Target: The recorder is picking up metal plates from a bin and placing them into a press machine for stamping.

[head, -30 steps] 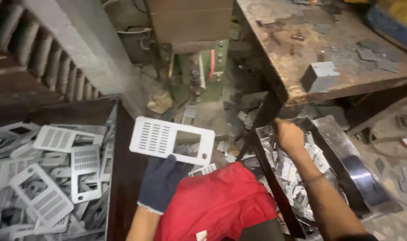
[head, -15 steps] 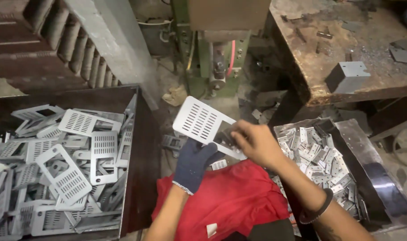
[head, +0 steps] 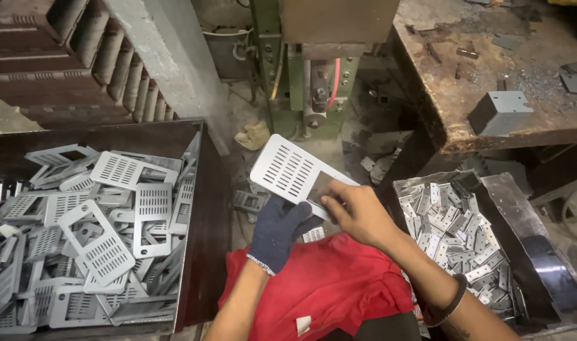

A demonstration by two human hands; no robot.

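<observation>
Grey slotted metal plate [head: 293, 175] held tilted over the red cloth [head: 326, 297], between both hands. Gloved left hand [head: 277, 230] grips its lower edge; bare right hand [head: 358, 211] pinches the edge by the cutout. Left bin [head: 200, 208] full of identical plates, right tray [head: 541, 252] of small metal pieces.

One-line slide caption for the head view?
Gloved left hand and bare right hand hold a slotted metal plate over a red cloth.

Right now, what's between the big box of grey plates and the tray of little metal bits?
In the head view, the red cloth lies between the box and tray, with both hands holding one slotted plate above it.
</observation>
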